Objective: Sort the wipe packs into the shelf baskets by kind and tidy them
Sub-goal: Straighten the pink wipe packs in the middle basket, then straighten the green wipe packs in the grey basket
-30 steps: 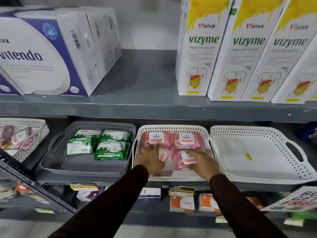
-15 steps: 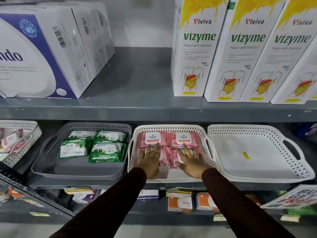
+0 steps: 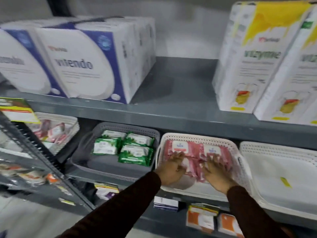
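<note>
Several pink wipe packs (image 3: 181, 147) lie in a white perforated basket (image 3: 237, 162) on the middle shelf. My left hand (image 3: 172, 167) rests flat on the front left pink pack, fingers spread. Flat on the front right pink pack lies my right hand (image 3: 217, 172), fingers also apart. Neither hand grips a pack. To the left, a grey basket (image 3: 106, 166) holds several green wipe packs (image 3: 135, 152). Further left, another white basket (image 3: 72, 124) contains mixed pinkish packs, blurred.
An empty white basket (image 3: 274, 191) with a yellow sticker stands at the right. Large Vitendo boxes (image 3: 82, 64) and Vizyme boxes (image 3: 253, 66) fill the upper shelf. Small boxes (image 3: 200, 219) sit on the lower shelf. A dark metal rack (image 3: 42, 157) slants across the left.
The view has swung left and gone blurry. Both hands stay pressed flat on the front pink packs, where a second ago they were sliding those packs into line.
</note>
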The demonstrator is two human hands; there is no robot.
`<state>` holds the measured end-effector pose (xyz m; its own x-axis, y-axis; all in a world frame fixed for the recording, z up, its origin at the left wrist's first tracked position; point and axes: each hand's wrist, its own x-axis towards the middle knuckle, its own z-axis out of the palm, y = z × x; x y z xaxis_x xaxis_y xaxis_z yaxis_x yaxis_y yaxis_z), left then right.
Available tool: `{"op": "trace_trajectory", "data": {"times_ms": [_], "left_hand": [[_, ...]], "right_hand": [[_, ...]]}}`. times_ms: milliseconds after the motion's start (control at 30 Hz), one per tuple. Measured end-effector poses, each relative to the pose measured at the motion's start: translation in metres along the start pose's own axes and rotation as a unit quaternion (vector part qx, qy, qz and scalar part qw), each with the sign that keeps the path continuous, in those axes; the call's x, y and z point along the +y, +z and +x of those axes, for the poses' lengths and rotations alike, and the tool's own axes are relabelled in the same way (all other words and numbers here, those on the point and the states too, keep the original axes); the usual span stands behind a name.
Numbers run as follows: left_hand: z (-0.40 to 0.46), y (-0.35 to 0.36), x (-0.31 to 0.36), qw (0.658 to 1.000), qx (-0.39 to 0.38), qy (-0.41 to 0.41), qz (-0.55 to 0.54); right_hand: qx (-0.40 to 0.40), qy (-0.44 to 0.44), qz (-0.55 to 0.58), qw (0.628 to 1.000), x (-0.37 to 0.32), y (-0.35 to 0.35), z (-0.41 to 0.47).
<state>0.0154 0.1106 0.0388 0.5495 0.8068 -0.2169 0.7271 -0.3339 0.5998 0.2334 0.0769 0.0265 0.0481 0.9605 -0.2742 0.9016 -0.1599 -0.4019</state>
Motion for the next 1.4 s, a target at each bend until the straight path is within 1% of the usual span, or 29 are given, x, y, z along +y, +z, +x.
{"op": "trace_trajectory", "data": {"times_ms": [67, 100, 133, 167, 200, 267, 300, 367, 433, 500, 567, 700, 733, 800, 833, 900, 967, 1033, 1067, 1133, 1167, 1200, 1233, 1267, 1300, 1333, 1367, 1400], "left_hand": [[-0.027, -0.022, -0.019, 0.992, 0.106, 0.054, -0.052], [-0.040, -0.033, -0.031, 0.984, 0.155, 0.067, -0.057], [-0.052, -0.044, -0.048, 0.977, 0.200, 0.061, -0.049], [-0.061, -0.053, -0.069, 0.971, 0.232, 0.037, -0.038], [-0.068, -0.065, -0.090, 0.969, 0.247, -0.001, -0.026], [-0.081, -0.087, -0.135, 0.964, 0.254, -0.071, -0.010], [-0.086, -0.098, -0.155, 0.963, 0.252, -0.094, 0.004], [-0.092, -0.117, -0.185, 0.963, 0.228, -0.128, 0.060], [-0.092, -0.132, -0.214, 0.961, 0.178, -0.147, 0.154], [-0.088, -0.143, -0.232, 0.949, 0.125, -0.152, 0.245], [-0.083, -0.154, -0.238, 0.942, 0.085, -0.163, 0.280], [-0.082, -0.165, -0.239, 0.941, 0.037, -0.166, 0.293], [-0.084, -0.163, -0.241, 0.931, 0.027, -0.165, 0.324], [-0.088, -0.154, -0.244, 0.899, -0.016, -0.152, 0.410], [-0.089, -0.151, -0.242, 0.898, -0.020, -0.147, 0.414], [-0.090, -0.150, -0.235, 0.886, -0.001, -0.169, 0.431], [-0.087, -0.154, -0.226, 0.892, 0.016, -0.199, 0.405], [-0.086, -0.156, -0.227, 0.883, -0.015, -0.215, 0.418], [-0.087, -0.157, -0.227, 0.881, -0.020, -0.239, 0.407], [-0.091, -0.164, -0.225, 0.873, -0.005, -0.267, 0.408], [-0.092, -0.168, -0.225, 0.883, 0.035, -0.260, 0.389], [-0.095, -0.173, -0.223, 0.893, 0.077, -0.220, 0.384], [-0.099, -0.177, -0.222, 0.910, 0.083, -0.158, 0.375], [-0.100, -0.181, -0.225, 0.932, 0.050, -0.109, 0.341], [-0.104, -0.185, -0.228, 0.943, -0.003, -0.061, 0.328], [-0.108, -0.188, -0.230, 0.947, -0.053, -0.041, 0.313], [-0.110, -0.189, -0.233, 0.947, -0.075, -0.038, 0.310], [-0.113, -0.187, -0.237, 0.947, -0.076, -0.035, 0.310]], "right_hand": [[0.106, -0.067, 0.042, 0.991, -0.035, 0.006, -0.001], [0.143, -0.115, 0.054, 0.981, -0.058, 0.011, -0.003], [0.161, -0.159, 0.069, 0.972, -0.082, 0.018, -0.002], [0.158, -0.195, 0.088, 0.964, -0.107, 0.026, -0.002], [0.143, -0.227, 0.104, 0.958, -0.131, 0.034, 0.001], [0.103, -0.282, 0.099, 0.949, -0.171, 0.052, 0.012], [0.082, -0.297, 0.083, 0.948, -0.189, 0.062, 0.019], [0.036, -0.298, 0.030, 0.953, -0.211, 0.077, 0.035], [0.011, -0.292, -0.033, 0.956, -0.228, 0.089, 0.050], [-0.008, -0.286, -0.079, 0.955, -0.241, 0.097, 0.062], [-0.020, -0.279, -0.108, 0.954, -0.247, 0.106, 0.071], [0.009, -0.265, -0.103, 0.959, -0.244, 0.122, 0.080], [0.010, -0.264, -0.093, 0.960, -0.242, 0.124, 0.080], [0.008, -0.261, -0.071, 0.963, -0.240, 0.127, 0.082], [0.008, -0.260, -0.063, 0.964, -0.240, 0.127, 0.083], [0.005, -0.258, -0.055, 0.964, -0.241, 0.128, 0.084], [-0.001, -0.255, -0.051, 0.966, -0.241, 0.130, 0.085], [-0.006, -0.254, -0.047, 0.966, -0.241, 0.133, 0.083], [-0.009, -0.254, -0.049, 0.966, -0.242, 0.135, 0.082], [-0.013, -0.257, -0.055, 0.965, -0.242, 0.140, 0.083], [-0.013, -0.256, -0.054, 0.965, -0.241, 0.141, 0.085], [-0.007, -0.259, -0.058, 0.964, -0.240, 0.137, 0.083], [-0.001, -0.263, -0.064, 0.963, -0.240, 0.131, 0.082], [-0.001, -0.262, -0.069, 0.963, -0.240, 0.130, 0.085], [-0.004, -0.260, -0.071, 0.963, -0.240, 0.129, 0.087], [-0.007, -0.257, -0.071, 0.964, -0.241, 0.129, 0.087], [-0.010, -0.255, -0.073, 0.964, -0.242, 0.129, 0.086], [-0.014, -0.253, -0.075, 0.964, -0.243, 0.130, 0.086]]}}
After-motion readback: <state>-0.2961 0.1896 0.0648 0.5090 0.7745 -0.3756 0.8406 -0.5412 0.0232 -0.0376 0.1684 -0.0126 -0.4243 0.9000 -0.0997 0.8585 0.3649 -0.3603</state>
